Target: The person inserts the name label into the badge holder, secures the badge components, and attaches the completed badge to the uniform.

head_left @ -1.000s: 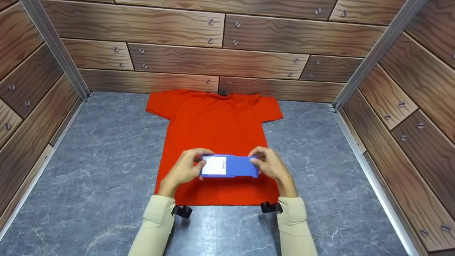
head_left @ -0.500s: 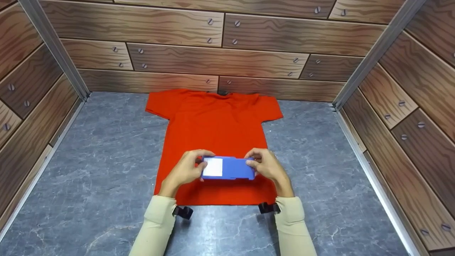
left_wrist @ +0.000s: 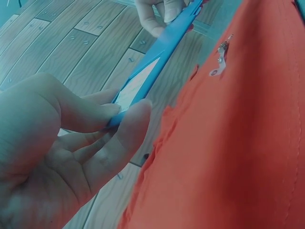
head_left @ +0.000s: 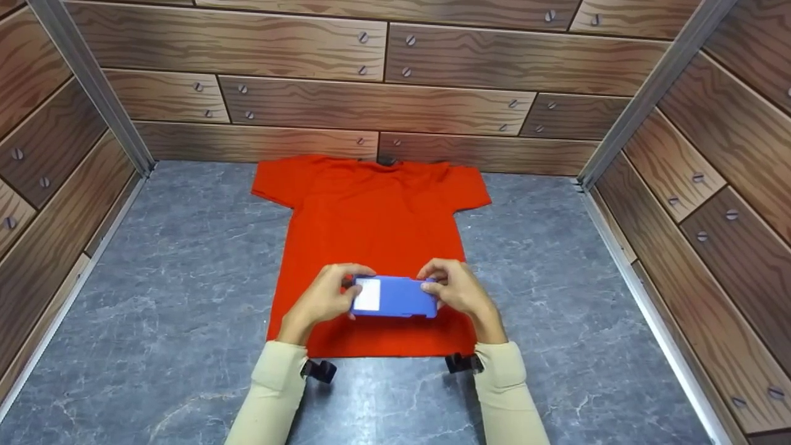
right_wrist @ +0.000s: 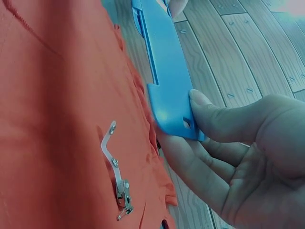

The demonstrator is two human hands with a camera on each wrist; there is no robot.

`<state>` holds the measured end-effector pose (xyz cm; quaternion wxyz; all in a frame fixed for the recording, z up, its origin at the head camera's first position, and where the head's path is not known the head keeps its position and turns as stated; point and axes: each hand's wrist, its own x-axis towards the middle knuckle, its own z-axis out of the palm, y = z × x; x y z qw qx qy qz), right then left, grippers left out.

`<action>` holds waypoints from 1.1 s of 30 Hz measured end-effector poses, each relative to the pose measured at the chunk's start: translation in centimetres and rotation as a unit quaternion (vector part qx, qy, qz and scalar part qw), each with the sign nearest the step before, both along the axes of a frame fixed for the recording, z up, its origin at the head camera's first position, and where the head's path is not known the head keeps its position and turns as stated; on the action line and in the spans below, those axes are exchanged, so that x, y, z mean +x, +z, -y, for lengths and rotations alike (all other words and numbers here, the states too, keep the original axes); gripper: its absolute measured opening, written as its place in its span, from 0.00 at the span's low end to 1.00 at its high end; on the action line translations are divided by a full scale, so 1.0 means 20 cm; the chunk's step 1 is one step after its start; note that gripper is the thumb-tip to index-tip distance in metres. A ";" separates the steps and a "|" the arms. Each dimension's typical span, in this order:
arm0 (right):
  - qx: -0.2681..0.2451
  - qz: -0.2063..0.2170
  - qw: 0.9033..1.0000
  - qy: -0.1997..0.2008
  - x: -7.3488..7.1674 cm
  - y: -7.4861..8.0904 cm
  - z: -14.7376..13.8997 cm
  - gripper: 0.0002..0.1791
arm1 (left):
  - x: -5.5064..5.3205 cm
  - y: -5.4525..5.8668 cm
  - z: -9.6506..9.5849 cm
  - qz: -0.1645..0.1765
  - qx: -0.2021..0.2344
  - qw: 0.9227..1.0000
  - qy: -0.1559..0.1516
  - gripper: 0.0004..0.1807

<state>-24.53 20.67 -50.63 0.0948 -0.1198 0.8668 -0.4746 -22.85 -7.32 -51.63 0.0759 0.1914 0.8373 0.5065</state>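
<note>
Above the red T-shirt (head_left: 371,228), a blue plastic card holder (head_left: 405,296) is held level between both hands. A white card (head_left: 368,295) shows at its left end, and a blue sliding part covers the rest. My left hand (head_left: 327,293) pinches the left end between thumb and fingers. At the other end, my right hand (head_left: 457,287) pinches the blue part, thumb on top, beside a small slot seen in the right wrist view. A clear strap with a metal clip (right_wrist: 121,191) appears over the shirt in that view; whether it joins the holder I cannot tell.
The shirt lies spread flat on a grey marbled surface (head_left: 204,259), its collar near the back wall (head_left: 309,105). Wood-patterned panels with metal corner posts enclose the back and both sides. Black wrist cameras (head_left: 320,371) sit at the cuffs.
My right hand has moved left, pushing the blue part over the white card. Less of the card shows and the holder has grown shorter. Both hands have come slightly lower in view.
</note>
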 end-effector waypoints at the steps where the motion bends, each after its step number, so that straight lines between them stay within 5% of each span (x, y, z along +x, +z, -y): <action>1: 0.001 0.000 1.000 0.002 0.00 0.00 0.00 0.07 | 0.00 0.00 0.00 0.002 0.001 1.000 -0.002 0.20; 15: 0.002 -0.011 1.000 0.004 0.02 0.02 0.07 0.07 | -0.01 -0.02 -0.03 0.005 0.014 0.999 -0.030 0.19; 24: 0.007 -0.003 1.000 0.011 0.02 0.02 0.07 0.09 | -0.02 -0.03 -0.02 0.012 0.031 0.999 -0.019 0.20; 33: -0.045 0.040 0.997 0.038 0.01 0.02 0.04 0.14 | -0.02 -0.02 0.02 0.018 0.068 0.998 0.000 0.20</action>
